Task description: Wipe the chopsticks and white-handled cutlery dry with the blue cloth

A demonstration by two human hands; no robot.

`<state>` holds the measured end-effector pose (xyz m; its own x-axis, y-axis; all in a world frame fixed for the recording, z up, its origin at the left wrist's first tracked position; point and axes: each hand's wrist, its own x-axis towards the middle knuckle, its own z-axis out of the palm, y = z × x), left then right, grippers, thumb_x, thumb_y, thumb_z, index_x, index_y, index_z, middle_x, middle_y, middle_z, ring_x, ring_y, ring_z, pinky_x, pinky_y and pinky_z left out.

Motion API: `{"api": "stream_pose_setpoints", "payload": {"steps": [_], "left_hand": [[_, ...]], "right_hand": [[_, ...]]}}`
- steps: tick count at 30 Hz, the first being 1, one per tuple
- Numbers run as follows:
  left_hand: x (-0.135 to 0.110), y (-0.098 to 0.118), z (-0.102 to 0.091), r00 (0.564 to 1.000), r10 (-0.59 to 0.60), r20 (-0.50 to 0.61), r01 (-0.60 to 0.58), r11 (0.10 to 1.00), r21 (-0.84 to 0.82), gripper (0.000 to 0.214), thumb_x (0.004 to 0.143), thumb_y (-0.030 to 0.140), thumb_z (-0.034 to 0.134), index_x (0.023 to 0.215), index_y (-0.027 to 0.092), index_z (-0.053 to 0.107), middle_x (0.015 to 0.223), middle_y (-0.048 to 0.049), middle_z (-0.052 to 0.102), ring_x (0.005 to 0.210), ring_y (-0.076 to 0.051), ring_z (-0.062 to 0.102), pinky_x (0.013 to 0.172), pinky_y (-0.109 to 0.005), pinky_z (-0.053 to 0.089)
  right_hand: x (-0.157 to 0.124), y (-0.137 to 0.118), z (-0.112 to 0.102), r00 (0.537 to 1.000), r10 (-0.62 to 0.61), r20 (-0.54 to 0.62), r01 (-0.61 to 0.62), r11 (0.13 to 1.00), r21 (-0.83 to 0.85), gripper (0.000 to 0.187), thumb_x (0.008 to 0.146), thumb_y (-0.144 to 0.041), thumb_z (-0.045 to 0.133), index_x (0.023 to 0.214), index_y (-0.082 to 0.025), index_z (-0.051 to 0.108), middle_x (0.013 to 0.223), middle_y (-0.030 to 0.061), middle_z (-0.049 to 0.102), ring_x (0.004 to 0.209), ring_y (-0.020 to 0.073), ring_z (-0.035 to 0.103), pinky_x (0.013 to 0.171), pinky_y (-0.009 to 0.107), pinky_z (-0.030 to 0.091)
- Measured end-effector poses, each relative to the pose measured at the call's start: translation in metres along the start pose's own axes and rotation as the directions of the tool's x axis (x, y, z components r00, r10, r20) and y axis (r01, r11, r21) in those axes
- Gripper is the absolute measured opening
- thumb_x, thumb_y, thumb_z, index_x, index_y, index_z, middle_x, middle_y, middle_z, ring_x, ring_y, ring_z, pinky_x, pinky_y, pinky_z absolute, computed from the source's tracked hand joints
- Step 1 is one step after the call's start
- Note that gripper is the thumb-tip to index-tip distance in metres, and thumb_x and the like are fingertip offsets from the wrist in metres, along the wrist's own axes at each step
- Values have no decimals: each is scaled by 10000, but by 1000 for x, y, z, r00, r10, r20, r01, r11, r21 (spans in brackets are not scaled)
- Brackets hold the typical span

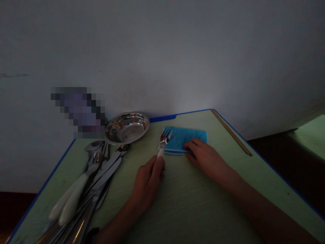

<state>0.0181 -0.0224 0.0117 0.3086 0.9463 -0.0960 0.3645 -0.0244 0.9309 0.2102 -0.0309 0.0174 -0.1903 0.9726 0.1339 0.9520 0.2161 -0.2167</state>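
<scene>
A fork (165, 139) with a white handle is held upright in my left hand (149, 178), its fingers wrapped round the handle and the tines pointing away from me. Behind the tines lies a folded blue cloth (177, 135), flat on the table. My right hand (203, 156) is at the cloth's near right part, with fingers on top and the thumb by the near edge, closed on it. The fork's head overlaps the cloth's left edge in the view; whether they touch I cannot tell.
To the left lies a pile of cutlery (88, 179) with spoons, forks and knives. A shiny metal bowl (128, 128) stands at the back by the wall (162, 61). Wooden chopsticks (231, 132) lie along the right edge of the green table (182, 203).
</scene>
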Motion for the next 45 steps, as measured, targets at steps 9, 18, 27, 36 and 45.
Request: {"api": "stream_pose_setpoints", "payload": {"steps": [9, 18, 27, 36, 45], "left_hand": [[1, 1, 0, 1000, 12, 0, -12, 1000, 16, 355, 865, 423, 334, 622, 184, 432, 537, 37, 391, 497, -112, 381, 448, -198, 312], [0, -1, 0, 1000, 19, 3, -19, 1000, 0, 358, 859, 432, 342, 621, 180, 438, 535, 33, 396, 485, -112, 385, 441, -202, 314], [1, -1, 0, 1000, 5, 4, -5, 1000, -30, 353, 855, 437, 356, 632, 180, 449, 543, 35, 398, 492, -108, 388, 447, -192, 332], [0, -2, 0, 1000, -14, 11, 14, 1000, -1, 368, 868, 454, 342, 641, 181, 443, 556, 40, 390, 516, -102, 377, 468, -198, 311], [1, -6, 1, 1000, -1, 7, 1, 1000, -30, 352, 871, 445, 346, 649, 186, 434, 559, 42, 384, 529, -108, 374, 473, -205, 299]], "right_hand": [[2, 5, -6, 992, 0, -125, -5, 999, -45, 202, 843, -297, 470, 894, -211, 646, 876, 42, 619, 843, 204, 511, 780, 348, 377], [2, 3, -8, 986, -89, -137, 85, 996, -37, 166, 822, -258, 489, 884, -203, 632, 870, 48, 605, 846, 198, 505, 773, 346, 370], [-1, 6, -8, 987, -145, 75, 139, 987, 86, 213, 824, -278, 487, 987, -189, 592, 922, 66, 590, 899, 191, 520, 800, 338, 390], [0, -1, -4, 990, -105, 89, 98, 992, 84, 175, 793, -145, 474, 928, -167, 583, 891, 54, 571, 812, 167, 535, 716, 285, 405], [1, -1, -5, 984, -81, -157, 71, 995, -70, 157, 820, -228, 468, 883, -180, 604, 921, 62, 559, 884, 195, 488, 785, 322, 369]]}}
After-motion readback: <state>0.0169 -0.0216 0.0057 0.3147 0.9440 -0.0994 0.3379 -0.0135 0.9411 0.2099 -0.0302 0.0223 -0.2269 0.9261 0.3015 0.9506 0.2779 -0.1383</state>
